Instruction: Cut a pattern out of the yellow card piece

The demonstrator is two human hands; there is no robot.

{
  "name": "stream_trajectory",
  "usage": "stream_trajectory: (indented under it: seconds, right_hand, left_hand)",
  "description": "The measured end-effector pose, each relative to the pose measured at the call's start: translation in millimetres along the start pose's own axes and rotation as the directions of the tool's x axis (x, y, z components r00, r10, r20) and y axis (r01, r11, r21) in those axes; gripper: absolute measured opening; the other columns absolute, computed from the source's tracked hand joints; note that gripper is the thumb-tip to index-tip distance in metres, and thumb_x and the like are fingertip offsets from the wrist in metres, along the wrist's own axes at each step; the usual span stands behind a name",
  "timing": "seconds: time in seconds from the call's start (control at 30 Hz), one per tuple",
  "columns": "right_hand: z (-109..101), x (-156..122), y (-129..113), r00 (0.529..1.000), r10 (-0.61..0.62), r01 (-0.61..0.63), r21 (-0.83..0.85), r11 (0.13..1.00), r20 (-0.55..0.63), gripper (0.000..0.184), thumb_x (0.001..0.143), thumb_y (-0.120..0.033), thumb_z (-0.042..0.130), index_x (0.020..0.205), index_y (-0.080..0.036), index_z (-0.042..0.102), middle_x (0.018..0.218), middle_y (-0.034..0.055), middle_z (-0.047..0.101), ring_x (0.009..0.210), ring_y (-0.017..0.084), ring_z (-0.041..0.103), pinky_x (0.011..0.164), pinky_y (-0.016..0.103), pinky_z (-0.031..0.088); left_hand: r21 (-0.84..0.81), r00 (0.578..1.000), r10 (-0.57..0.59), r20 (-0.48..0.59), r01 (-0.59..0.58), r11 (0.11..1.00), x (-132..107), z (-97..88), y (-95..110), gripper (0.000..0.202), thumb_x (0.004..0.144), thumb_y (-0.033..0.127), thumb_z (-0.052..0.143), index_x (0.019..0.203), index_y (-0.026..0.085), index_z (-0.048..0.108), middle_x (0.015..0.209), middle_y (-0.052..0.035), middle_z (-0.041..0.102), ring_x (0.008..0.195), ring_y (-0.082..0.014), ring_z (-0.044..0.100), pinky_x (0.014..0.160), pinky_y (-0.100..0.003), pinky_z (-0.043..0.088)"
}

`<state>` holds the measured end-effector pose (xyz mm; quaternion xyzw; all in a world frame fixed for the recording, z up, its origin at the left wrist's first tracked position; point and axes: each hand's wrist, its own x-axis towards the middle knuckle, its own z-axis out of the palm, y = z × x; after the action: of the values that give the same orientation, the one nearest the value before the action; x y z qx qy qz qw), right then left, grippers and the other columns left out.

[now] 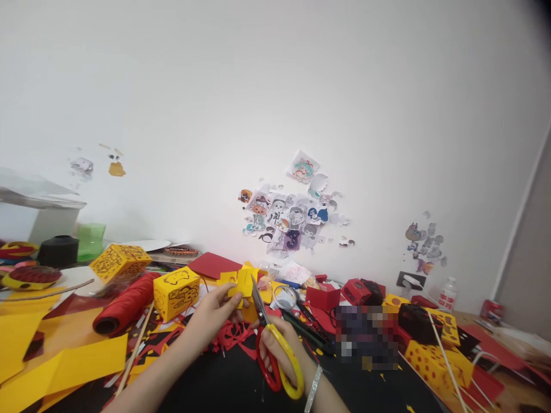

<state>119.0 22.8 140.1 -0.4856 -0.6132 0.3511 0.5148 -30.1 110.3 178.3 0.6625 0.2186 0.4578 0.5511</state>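
Observation:
My left hand (224, 302) is closed on a small folded piece of yellow paper (244, 284), held up above the cluttered table. Fingers of my right hand (282, 347) are in the handles of a pair of scissors (282, 355), one handle red and the other yellow. The metal blades point up and reach the right side of the yellow paper; whether they touch it I cannot tell. Left of my left hand stands a yellow paper box (176, 292) with dark drawn lines. Red paper scraps (235, 338) lie beneath my hands.
A spool of red thread (124, 304), yellow sheets (86, 361) and another patterned box (120, 263) are at left. On the right are a spotted yellow box (439, 361), a thin stick (445, 355) and a plastic bottle (448, 293). Stickers (293, 221) cover part of the wall.

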Motion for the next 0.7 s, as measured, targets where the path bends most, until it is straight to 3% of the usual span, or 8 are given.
stream_trajectory:
  seconds: [0.17, 0.3, 0.43, 0.53, 0.7]
  right_hand:
    - [-6, -2, -3, 0.997, -0.007, 0.01, -0.029, 1.0, 0.08, 0.058, 0.068, -0.066, 0.052, 0.093, -0.013, 0.056, 0.052, -0.0049, 0.045, 0.039, 0.005, 0.041, 0.039, 0.016, 0.035]
    - [-9, -3, -3, 0.993, -0.008, 0.017, -0.078, 0.997, 0.116, 0.057, 0.067, -0.064, 0.056, 0.092, -0.012, 0.057, 0.052, -0.0047, 0.044, 0.04, 0.005, 0.04, 0.04, 0.017, 0.035]
    - [-10, -2, -4, 0.996, -0.033, 0.039, -0.077, 0.996, 0.087, 0.059, 0.066, -0.065, 0.055, 0.093, -0.013, 0.056, 0.054, -0.0044, 0.044, 0.041, 0.006, 0.04, 0.041, 0.018, 0.034]
    - [-9, -3, -5, 0.996, -0.045, 0.053, -0.1, 0.994, 0.079, 0.057, 0.066, -0.063, 0.057, 0.094, -0.013, 0.056, 0.054, -0.0047, 0.043, 0.041, 0.006, 0.039, 0.04, 0.018, 0.032]
    - [-8, -2, -5, 0.984, -0.138, 0.153, -0.147, 0.977, 0.109, 0.05, 0.073, -0.058, 0.054, 0.096, -0.014, 0.056, 0.052, -0.006, 0.038, 0.043, 0.006, 0.033, 0.04, 0.018, 0.027]
  left_hand:
    - [-0.119, 0.999, -0.037, -0.005, 0.037, 0.992, -3, -4.2, 8, 0.03, 0.063, 0.044, 0.062, 0.068, 0.018, 0.048, 0.049, 0.0084, 0.049, 0.038, -0.0085, 0.045, 0.043, -0.022, 0.034]
    - [-0.208, 0.996, -0.066, 0.057, 0.076, 0.975, -4, -14.3, 14, 0.03, 0.065, 0.042, 0.062, 0.059, 0.017, 0.046, 0.05, 0.0077, 0.045, 0.04, -0.0058, 0.039, 0.044, -0.02, 0.028]
    - [0.103, 0.999, -0.001, 0.044, -0.004, 0.995, -2, -17.2, 15, 0.034, 0.069, 0.046, 0.053, 0.052, 0.018, 0.045, 0.045, 0.0052, 0.045, 0.045, -0.0093, 0.04, 0.049, -0.022, 0.029]
    - [0.37, 0.996, 0.082, -0.039, -0.062, 0.927, 0, -13.6, 12, 0.034, 0.067, 0.047, 0.048, 0.048, 0.021, 0.037, 0.042, 0.0073, 0.037, 0.043, -0.0096, 0.034, 0.047, -0.023, 0.026]
    - [0.486, 0.992, 0.117, -0.042, -0.082, 0.87, 0, -9.4, 8, 0.032, 0.067, 0.046, 0.043, 0.05, 0.022, 0.031, 0.045, 0.0088, 0.029, 0.044, -0.0099, 0.029, 0.045, -0.023, 0.021]
